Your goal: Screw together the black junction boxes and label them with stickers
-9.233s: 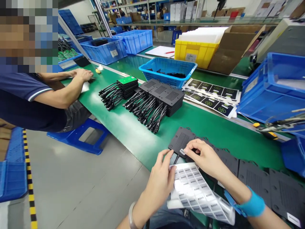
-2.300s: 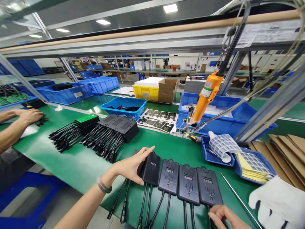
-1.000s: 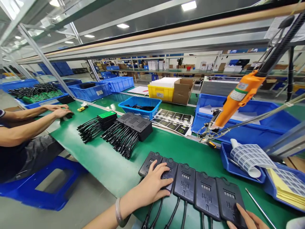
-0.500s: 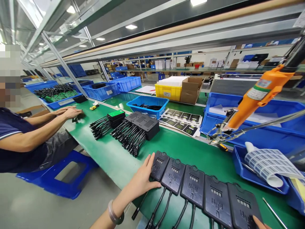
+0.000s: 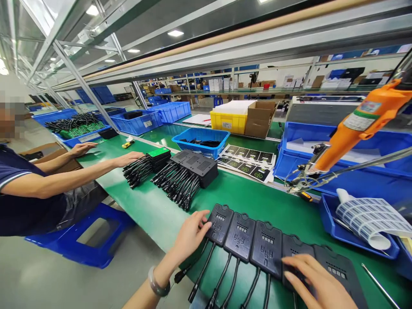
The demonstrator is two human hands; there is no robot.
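Observation:
Several black controller boxes with four-digit displays lie side by side in a slanting row, their cables trailing toward me. At the left end box (image 5: 219, 227), my left hand (image 5: 191, 234) has fingers loosely bent and thumb apart, the tips at its left edge. My right hand (image 5: 310, 277) is spread over the fourth box (image 5: 294, 245), partly hiding it, with thumb and fingers apart near the third box (image 5: 266, 249). The right end box (image 5: 337, 270) is partly behind that hand. Neither hand is wrapped round a box.
Stacked black cabled units (image 5: 196, 165) stand farther back, beside green-topped ones (image 5: 159, 153) that a co-worker's hand (image 5: 128, 159) reaches. An orange electric screwdriver (image 5: 357, 128) hangs at right, above a blue tray (image 5: 357, 236) with a label sheet (image 5: 370, 219). A metal rod (image 5: 380, 283) lies right.
My right hand has come in from the lower right over the fourth box. My left fingers have bent and drawn in. The co-worker's hands have parted, one now at the cabled stack.

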